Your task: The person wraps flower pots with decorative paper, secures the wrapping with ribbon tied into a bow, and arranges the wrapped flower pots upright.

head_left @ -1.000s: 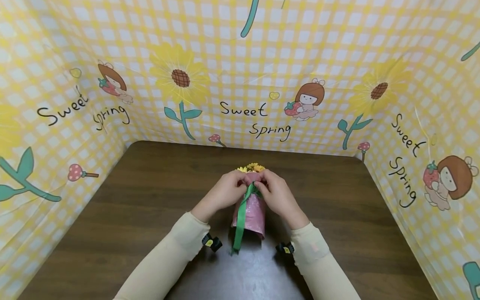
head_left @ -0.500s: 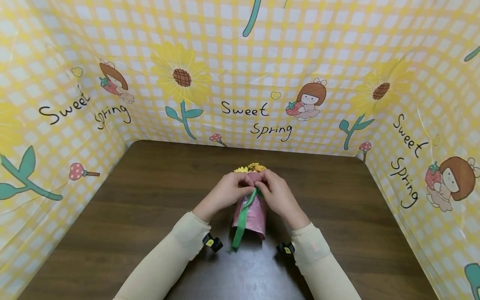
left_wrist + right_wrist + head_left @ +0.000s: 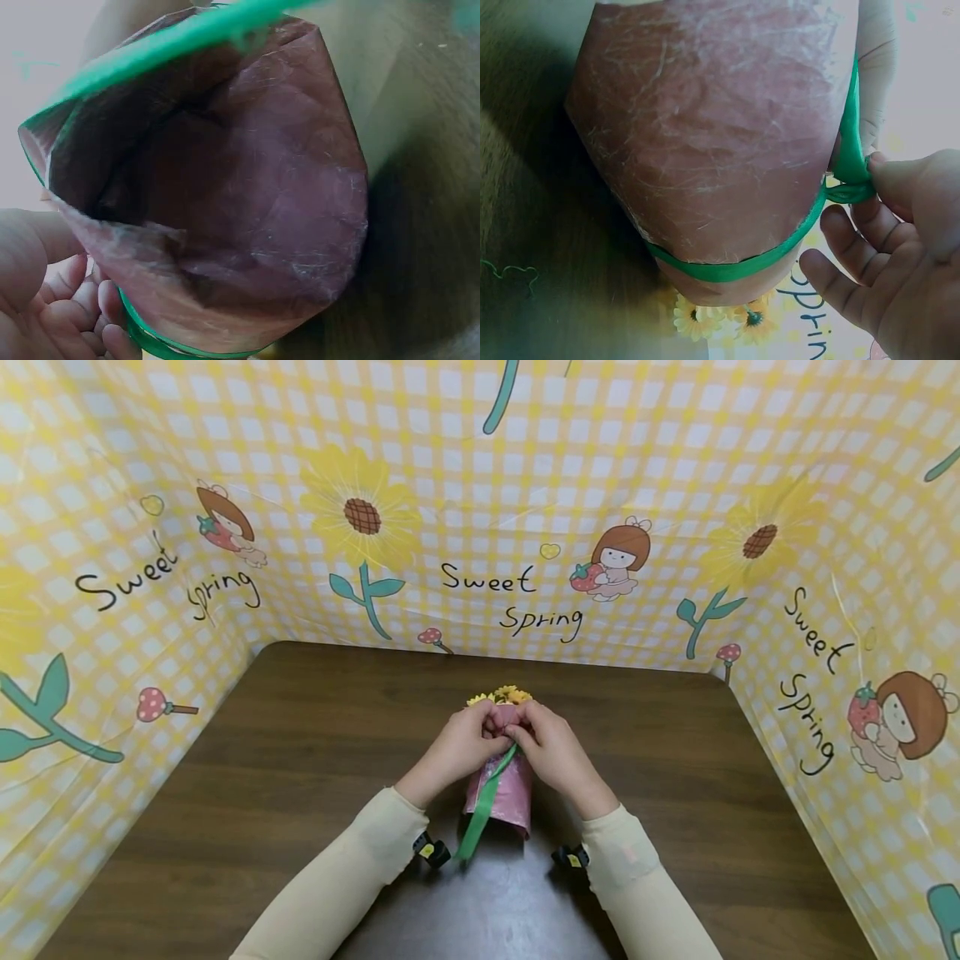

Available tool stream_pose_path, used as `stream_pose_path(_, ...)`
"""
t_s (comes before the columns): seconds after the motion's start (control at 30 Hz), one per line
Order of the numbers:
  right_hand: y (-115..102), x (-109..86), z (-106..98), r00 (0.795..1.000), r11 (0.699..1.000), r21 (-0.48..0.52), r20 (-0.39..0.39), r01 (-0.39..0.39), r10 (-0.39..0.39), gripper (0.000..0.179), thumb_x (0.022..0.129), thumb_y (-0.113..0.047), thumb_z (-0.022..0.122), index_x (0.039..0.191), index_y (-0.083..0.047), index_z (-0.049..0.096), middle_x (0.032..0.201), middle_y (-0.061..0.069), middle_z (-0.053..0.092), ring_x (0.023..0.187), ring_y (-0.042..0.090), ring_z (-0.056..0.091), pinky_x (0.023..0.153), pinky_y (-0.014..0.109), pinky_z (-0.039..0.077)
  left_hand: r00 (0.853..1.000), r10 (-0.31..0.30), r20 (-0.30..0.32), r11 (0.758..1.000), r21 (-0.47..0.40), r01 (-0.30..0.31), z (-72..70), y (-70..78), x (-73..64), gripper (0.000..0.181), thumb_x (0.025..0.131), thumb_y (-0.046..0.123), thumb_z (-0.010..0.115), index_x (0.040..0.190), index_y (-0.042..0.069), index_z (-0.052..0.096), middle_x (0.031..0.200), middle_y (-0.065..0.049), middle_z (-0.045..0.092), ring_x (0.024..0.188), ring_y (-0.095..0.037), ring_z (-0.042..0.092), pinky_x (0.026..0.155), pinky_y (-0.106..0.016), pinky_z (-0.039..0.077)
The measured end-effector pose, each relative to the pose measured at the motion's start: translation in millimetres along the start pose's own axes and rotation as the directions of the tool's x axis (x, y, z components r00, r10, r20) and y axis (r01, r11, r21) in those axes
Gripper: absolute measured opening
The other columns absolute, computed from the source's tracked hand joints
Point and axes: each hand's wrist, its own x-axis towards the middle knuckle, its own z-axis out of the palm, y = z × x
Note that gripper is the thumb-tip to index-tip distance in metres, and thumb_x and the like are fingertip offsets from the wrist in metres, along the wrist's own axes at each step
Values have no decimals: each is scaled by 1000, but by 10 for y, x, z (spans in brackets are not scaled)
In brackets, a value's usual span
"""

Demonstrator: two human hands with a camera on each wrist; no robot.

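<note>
A bouquet wrapped in pink paper (image 3: 512,789) lies on the table, its yellow and orange flowers (image 3: 510,695) toward the back. The wrap's wide open end (image 3: 277,180) faces the left wrist camera. A green ribbon (image 3: 720,268) circles the wrap below the flowers, and a long tail (image 3: 483,802) hangs over the paper toward the front. My right hand (image 3: 551,743) pinches the ribbon at the knot between thumb and fingers. Opposite it, my left hand (image 3: 465,739) has its fingers curled at the same knot, holding the ribbon; its fingertips are partly hidden.
The dark wooden table (image 3: 337,718) spreads around the bouquet. Yellow checked cloth (image 3: 480,510) encloses the back and both sides. Black wrist cameras (image 3: 432,850) sit under both sleeves. A thin green thread (image 3: 514,270) shows on the table in the right wrist view.
My left hand has shifted slightly right, closer to the right hand. The ribbon's upper part is now hidden more under the fingers, and its free end has swung slightly left.
</note>
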Motion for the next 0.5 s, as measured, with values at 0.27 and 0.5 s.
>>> stream_pose_path(0.27,4,-8,-6,1000,1000,-18,12,20,-20,5,100,-16,67,100,-15,62,93,-1,61,85,16,54,74,32,48,998,65,16,994,92,-66,28,8,11,17,89,12,69,102,23,71,82,5,62,72,-12,56,64,-27,47)
stream_pose_path(0.5,-10,-7,-1,999,998,-50,15,48,-47,7,99,-17,69,98,-16,62,89,-4,61,82,15,55,73,32,48,992,129,2,974,190,-127,40,-25,10,13,89,13,68,86,25,68,76,5,59,74,-15,53,65,-29,43)
